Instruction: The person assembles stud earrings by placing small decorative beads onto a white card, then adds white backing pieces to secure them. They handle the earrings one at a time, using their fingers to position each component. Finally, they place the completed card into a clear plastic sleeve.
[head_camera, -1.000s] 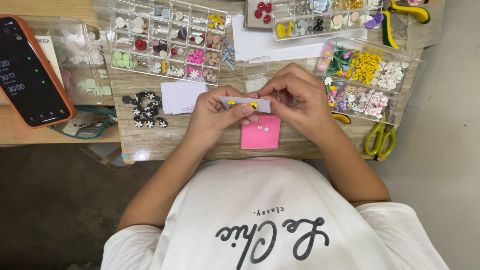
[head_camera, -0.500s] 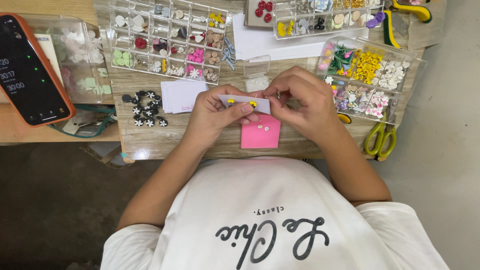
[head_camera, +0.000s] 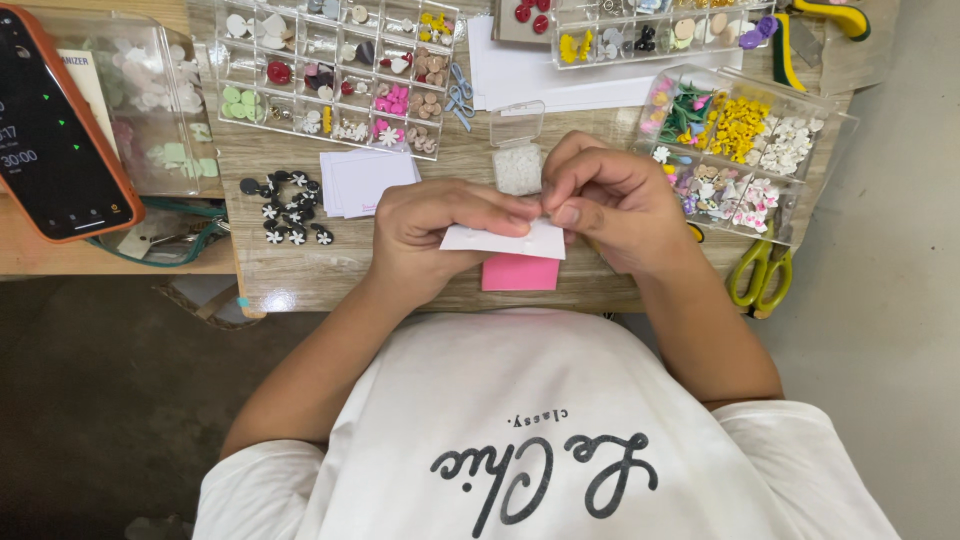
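White card (head_camera: 505, 240) half-hidden by fingers (head_camera: 520, 212)

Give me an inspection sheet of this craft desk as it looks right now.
Surface: wooden table, crowded.
Job's things: small white card held by both hands above a pink card.
Clutter: clear compartment boxes of small coloured pieces, black flower pieces, white paper stack, green-handled scissors, phone in orange case.
Hands: left hand and right hand both pinch the card.
Cables: nothing seen.
Surroundings: dark floor to the left, grey floor to the right.
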